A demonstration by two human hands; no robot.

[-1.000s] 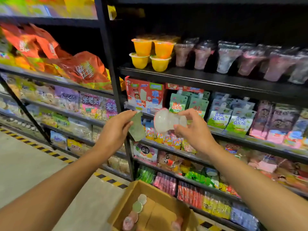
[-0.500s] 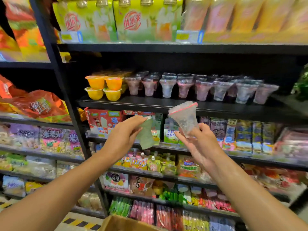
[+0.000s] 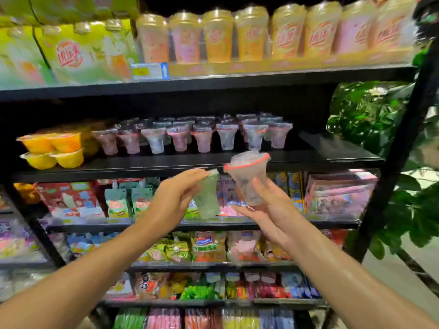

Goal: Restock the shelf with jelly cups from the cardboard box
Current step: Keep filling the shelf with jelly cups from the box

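Observation:
My left hand [image 3: 174, 198] grips a pale green jelly cup [image 3: 207, 194], held just below the front edge of the black shelf [image 3: 142, 166]. My right hand [image 3: 268, 210] holds a clear jelly cup [image 3: 248, 176] with a red-rimmed lid, upright and raised to the shelf edge. On that shelf stand rows of several similar jelly cups [image 3: 204, 136], pink and clear, with bare shelf to their right [image 3: 332, 148]. The cardboard box is out of view.
Yellow fruit cups [image 3: 52, 150] are stacked at the shelf's left end. Tall drink cups [image 3: 249, 32] line the shelf above. Snack packs fill the lower shelves. A green plant [image 3: 370, 129] and a black upright post [image 3: 401, 148] stand at the right.
The view has tilted up and to the right, and the box has left the frame. Both hands have risen with their cups toward the jelly-cup shelf; the clear cup now stands upright.

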